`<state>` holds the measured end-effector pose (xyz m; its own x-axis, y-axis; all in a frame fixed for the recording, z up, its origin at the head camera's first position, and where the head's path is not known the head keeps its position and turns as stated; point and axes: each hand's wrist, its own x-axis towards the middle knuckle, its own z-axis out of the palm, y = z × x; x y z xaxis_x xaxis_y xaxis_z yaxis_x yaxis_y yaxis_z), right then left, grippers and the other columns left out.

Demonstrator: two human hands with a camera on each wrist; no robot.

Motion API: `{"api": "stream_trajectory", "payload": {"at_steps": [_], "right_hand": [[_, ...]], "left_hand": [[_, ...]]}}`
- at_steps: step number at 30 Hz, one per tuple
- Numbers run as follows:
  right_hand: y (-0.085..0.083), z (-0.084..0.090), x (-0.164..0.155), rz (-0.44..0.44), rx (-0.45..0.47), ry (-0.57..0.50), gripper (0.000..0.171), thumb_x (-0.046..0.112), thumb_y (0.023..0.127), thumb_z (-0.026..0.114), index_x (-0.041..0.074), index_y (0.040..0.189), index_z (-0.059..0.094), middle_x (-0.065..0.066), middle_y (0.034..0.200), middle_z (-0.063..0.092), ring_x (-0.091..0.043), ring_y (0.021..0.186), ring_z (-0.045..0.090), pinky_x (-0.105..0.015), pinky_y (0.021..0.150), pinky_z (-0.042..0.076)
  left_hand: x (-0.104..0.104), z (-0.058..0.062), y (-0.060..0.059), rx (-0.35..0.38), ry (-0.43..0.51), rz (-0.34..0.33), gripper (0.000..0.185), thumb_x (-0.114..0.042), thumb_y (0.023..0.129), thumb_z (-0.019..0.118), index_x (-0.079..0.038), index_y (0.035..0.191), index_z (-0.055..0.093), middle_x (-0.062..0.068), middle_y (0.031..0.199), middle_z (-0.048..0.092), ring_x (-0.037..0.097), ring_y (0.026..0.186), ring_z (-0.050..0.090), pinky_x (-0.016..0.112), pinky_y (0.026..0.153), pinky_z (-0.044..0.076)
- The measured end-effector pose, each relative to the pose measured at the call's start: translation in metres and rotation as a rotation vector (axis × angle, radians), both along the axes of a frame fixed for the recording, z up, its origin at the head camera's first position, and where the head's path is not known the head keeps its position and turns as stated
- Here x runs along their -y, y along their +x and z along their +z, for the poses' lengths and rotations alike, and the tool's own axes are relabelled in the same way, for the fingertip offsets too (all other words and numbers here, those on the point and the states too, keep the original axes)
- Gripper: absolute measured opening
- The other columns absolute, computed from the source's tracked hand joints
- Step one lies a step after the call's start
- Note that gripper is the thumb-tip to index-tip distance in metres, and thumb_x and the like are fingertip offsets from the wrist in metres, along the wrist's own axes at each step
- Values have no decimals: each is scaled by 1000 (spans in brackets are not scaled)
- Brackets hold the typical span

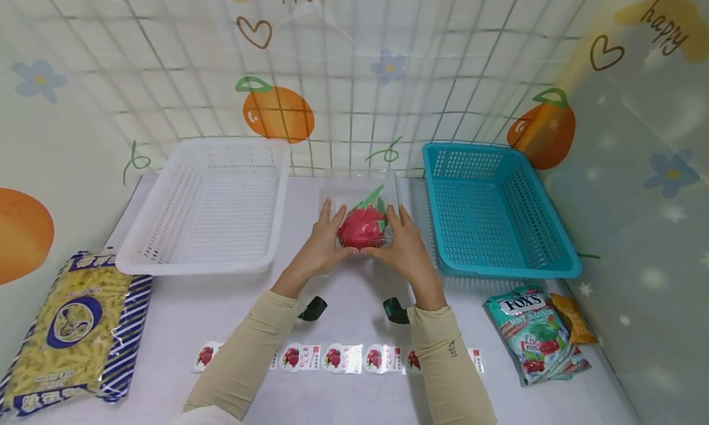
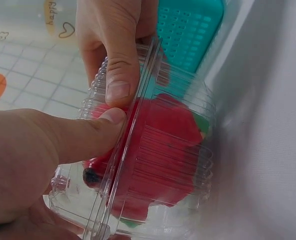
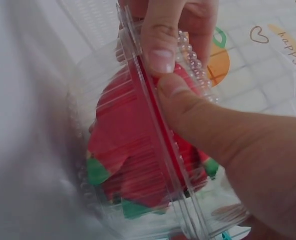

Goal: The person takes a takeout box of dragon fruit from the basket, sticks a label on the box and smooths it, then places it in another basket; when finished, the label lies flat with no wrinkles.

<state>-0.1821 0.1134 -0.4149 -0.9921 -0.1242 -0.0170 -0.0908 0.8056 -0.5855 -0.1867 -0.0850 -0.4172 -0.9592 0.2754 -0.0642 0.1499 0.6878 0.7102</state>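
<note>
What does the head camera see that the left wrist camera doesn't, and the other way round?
Only the head view shows the yellow pasta bag, the FOX'S bag and the row of fruit labels. Only the left wrist view shows a dark spot on the red fruit. Both show that fruit, the clear box around it, the left hand, the right hand and the teal basket.

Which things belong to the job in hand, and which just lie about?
Job:
clear plastic clamshell box, held by left hand and right hand
round red dragon fruit, inside
white printed dragon-fruit labels, probably

Apparently lying about:
blue-striped yellow pasta bag
green Fox's bag
small orange packet
white plastic basket
teal plastic basket
</note>
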Motion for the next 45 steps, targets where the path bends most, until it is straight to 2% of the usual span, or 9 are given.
{"api": "stream_trajectory", "payload": {"at_steps": [9,16,23,32,38,41,45], "right_hand": [[1,-1,2,12,4,1,115,50,76,88,6,162,25,-27,168,18,-53,149,31,-66,110,40],[0,-2,2,10,17,2,115,49,76,88,6,162,24,-27,168,17,-54,149,31,-67,110,40],[0,-5,1,17,27,27,116,53,78,85,10,164,20,-25,169,15,-56,148,30,-70,109,39],[0,-7,-3,36,33,36,116,56,79,83,12,165,18,-24,170,13,-53,149,30,-68,110,40],[17,-2,-18,42,42,44,112,51,83,81,11,165,16,-23,170,15,-52,148,32,-67,111,40],[30,4,-28,48,36,13,108,48,86,80,12,165,16,-20,170,18,-48,150,32,-67,111,39],[49,14,-39,78,34,-14,103,47,87,79,14,164,19,-15,169,26,-41,153,30,-65,114,38]], "left_hand": [[1,-3,0,10,8,1,95,-18,88,80,-8,163,22,20,171,-5,65,146,20,71,110,36],[1,-6,-1,21,6,-1,96,-19,88,81,-10,164,21,19,172,-6,61,148,22,69,111,39],[3,-8,-2,24,3,0,97,-23,89,81,-12,164,20,18,172,-6,57,151,18,68,114,34],[5,-12,-2,14,13,-6,98,-26,88,81,-14,164,21,19,171,-5,52,153,19,64,117,34],[9,-14,6,8,12,21,98,-33,89,79,-17,165,19,18,171,-5,50,155,13,67,115,34],[15,-12,14,-22,-1,33,99,-35,88,80,-18,165,19,17,171,-6,46,156,6,67,115,35],[21,-7,29,-83,-10,17,101,-34,87,82,-15,164,21,19,170,-4,41,156,3,64,114,39]]}}
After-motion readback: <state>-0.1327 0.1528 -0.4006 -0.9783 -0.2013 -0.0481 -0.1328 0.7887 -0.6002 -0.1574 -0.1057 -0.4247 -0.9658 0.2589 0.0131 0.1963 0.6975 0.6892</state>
